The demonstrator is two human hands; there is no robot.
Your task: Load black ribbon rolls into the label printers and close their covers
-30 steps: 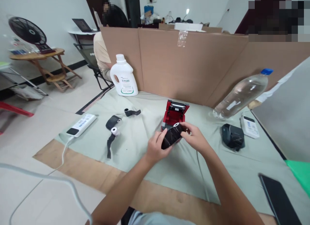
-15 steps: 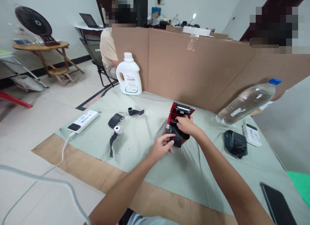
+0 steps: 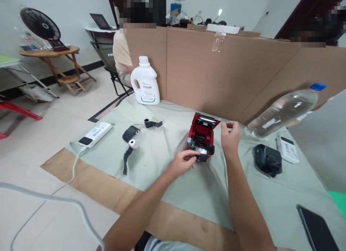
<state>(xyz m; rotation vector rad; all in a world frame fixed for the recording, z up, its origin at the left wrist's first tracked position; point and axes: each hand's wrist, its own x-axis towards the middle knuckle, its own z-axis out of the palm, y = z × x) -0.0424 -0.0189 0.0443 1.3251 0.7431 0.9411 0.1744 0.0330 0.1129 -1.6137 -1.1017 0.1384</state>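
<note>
A small red and black label printer (image 3: 210, 135) stands on the green cloth with its lid tilted up and its inner bay exposed. A shiny black strip (image 3: 200, 152) lies over its front edge. My left hand (image 3: 184, 162) is at that front edge, index finger and thumb pinching the strip. To the right of the raised lid is my right hand (image 3: 230, 135), fingers curled and nothing visible in them; whether it touches the lid's corner I cannot tell. Left of the printer lie black rolls: one with a white core (image 3: 132, 144), a thick one (image 3: 131, 133) and a small one (image 3: 152, 124).
A white detergent bottle (image 3: 146, 83) and a cardboard screen (image 3: 200, 67) stand at the back. A clear bottle (image 3: 283, 110), black device (image 3: 267, 160), white power bank (image 3: 288, 149) and phone (image 3: 319, 227) are at right. Another power bank (image 3: 95, 134) with a cable lies left. A person sits behind.
My right hand has come out of the printer's bay and moved right, beside the lid. My left hand stays at the front edge. The view has shifted slightly.
</note>
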